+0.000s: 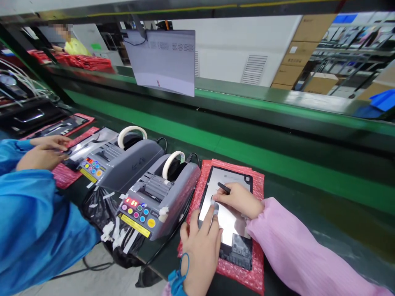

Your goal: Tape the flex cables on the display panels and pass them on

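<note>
An opened tablet with a silvery inner plate lies on a red bubble-wrap mat. My right hand, in a pink sleeve, is closed around a thin black tool whose tip meets the plate. My left hand rests on the tablet's lower left edge with its index finger stretched onto the plate, next to a small grey patch. A blue strap circles my left wrist.
Two grey tape dispensers with white tape rolls stand to the left, a black bag under them. A co-worker in a blue sleeve works on another mat. A green conveyor belt runs behind; a screen hangs above.
</note>
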Demonstrator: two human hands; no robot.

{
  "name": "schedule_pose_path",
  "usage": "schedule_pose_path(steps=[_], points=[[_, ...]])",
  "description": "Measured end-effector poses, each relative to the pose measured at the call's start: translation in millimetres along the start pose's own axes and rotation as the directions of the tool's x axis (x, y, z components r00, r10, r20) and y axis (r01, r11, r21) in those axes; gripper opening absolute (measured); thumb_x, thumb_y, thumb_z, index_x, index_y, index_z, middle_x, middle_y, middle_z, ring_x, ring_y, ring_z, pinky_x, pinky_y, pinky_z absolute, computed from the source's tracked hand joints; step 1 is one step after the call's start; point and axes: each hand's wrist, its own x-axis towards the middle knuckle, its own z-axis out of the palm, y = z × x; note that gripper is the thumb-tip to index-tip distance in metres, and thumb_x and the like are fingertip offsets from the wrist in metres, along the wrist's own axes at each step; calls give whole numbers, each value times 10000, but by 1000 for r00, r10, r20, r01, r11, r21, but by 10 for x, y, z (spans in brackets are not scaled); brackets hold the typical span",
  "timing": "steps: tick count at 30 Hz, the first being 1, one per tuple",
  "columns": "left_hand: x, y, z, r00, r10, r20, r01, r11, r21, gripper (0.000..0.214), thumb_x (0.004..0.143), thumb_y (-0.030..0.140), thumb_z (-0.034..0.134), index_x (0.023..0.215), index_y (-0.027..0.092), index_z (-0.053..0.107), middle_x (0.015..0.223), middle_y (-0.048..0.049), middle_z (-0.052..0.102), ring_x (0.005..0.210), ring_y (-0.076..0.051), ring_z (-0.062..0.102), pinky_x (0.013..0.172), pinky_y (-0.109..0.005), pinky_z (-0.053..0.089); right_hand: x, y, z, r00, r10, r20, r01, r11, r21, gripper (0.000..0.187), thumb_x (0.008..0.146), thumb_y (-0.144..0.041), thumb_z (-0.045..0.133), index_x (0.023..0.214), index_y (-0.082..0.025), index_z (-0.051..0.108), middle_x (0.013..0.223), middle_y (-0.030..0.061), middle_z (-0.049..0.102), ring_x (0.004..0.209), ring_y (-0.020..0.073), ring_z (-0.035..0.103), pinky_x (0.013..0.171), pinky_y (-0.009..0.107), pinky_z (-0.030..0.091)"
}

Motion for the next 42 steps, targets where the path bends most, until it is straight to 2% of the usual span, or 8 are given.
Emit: schedule_pose_path(steps=[10,17,20,23,27,34,38,42], points=[[-21,10,85,1000,2,18,-2,1000,24,308,979,230,496,1173,280,731,1401,-22,657,1166,-332,570,949,-526,458,74,-136,29,983,-5,-181,-52,949,-310,255,734,-373,819,745,-228,608,840,19,710,752,204,629,606,285,331],[-405,-255,116,998,-20,-65,20,1000,-3,537,967,200,503,1479,363,499,1496,-61,551,1344,-385,450,1027,-586,447,-176,293,-796,883,173,-436,-317,904,-285,359,948,-570,548,890,-217,586,841,100,731,711,237,647,582,303,368],[-644,-338,310,991,-73,-111,60,992,-110,639,976,245,499,1582,322,311,1517,-142,468,1362,-371,462,996,-529,520,-548,563,-830,917,360,-172,-368,930,-16,367,884,-560,643,812,-204,591,790,79,737,478,128,477,451,267,333],[-757,-263,486,978,-168,-120,144,972,-184,688,994,222,444,1618,316,169,1516,-176,436,1372,-370,475,999,-542,533,-825,659,-543,900,406,156,-435,854,287,422,767,-583,759,822,-192,609,569,-36,593,388,58,232,358,219,278],[-724,-147,545,969,-227,-95,195,944,-265,636,1012,217,405,1610,314,213,1586,-171,373,1426,-371,439,1039,-543,520,-912,563,-229,898,397,187,-437,772,461,415,712,-510,839,754,-202,564,435,-151,281,398,46,187,338,162,208],[-155,-87,469,996,19,92,22,903,-428,643,1036,229,416,1614,331,154,1591,-123,435,1438,-286,448,1072,-478,519,-532,534,-645,942,326,83,-300,703,644,266,820,-347,779,729,-162,611,490,-60,518,363,56,398,332,168,259],[208,37,626,989,147,-19,-145,934,-326,689,1032,199,377,1626,302,43,1599,-146,417,1459,-313,401,1079,-561,491,-19,649,-1120,938,339,-76,-209,726,655,157,945,-294,658,900,-144,657,740,11,691,595,128,649,579,236,541],[331,-80,894,954,272,-125,-287,950,-125,705,987,190,456,1622,283,163,1572,-141,456,1414,-352,469,997,-525,554,478,835,-1620,887,406,-218,-229,799,557,288,994,-362,625,1194,-155,637,1137,73,684,918,195,692,789,384,597]])
